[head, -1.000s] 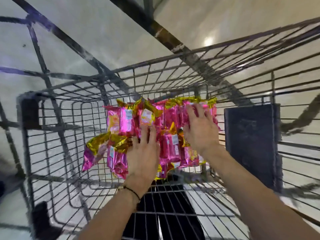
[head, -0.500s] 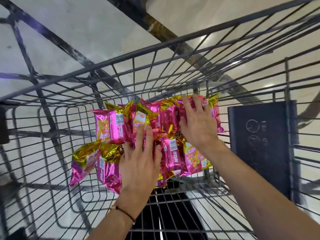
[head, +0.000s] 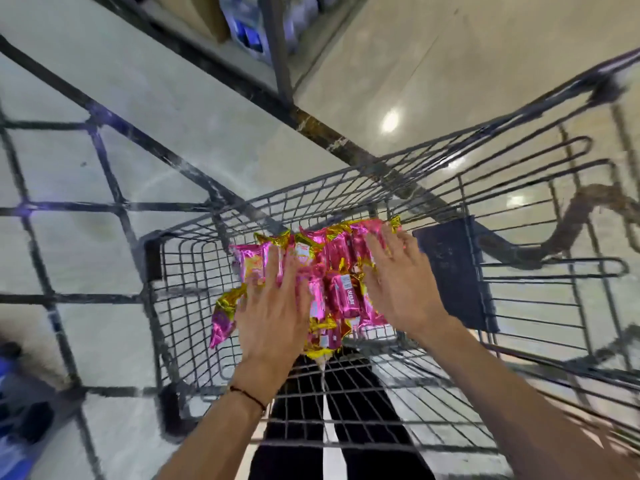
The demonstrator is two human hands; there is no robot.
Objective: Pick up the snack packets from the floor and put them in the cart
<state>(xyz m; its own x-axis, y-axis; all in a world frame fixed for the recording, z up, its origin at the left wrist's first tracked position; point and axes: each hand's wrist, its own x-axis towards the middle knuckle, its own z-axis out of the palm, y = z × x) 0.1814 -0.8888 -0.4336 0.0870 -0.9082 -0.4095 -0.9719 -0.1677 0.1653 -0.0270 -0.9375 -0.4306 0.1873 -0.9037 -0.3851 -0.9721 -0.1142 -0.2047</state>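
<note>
Two hands are on the load: your left hand (head: 273,306) and your right hand (head: 403,285) both lie palm-down on the bunch of pink-and-gold snack packets (head: 334,271). The fingers are straight and fanned out, pressing on the foil and not pinching it. The bunch sits inside the wire walls of the cart (head: 183,271), toward its far end, with the dark panel (head: 450,271) just beside your right hand. The packets lie directly under your palms and spread out beyond your fingertips. The long axis of the bunch runs side to side across the cart, from a loose end hanging off past your left hand to the gold-edged ends near your right fingertips. Motion blur makes it hard to say whether the bunch already rests on the cart's wire bottom or hangs a little above it. Neither hand is nearer; they share the bunch evenly. The move to come, as I judge it, is straight down and then a flat lift of both palms. Watch that dangling left end, which could catch on the wire. No packets show on the floor (head: 173,98) in this view.
</note>
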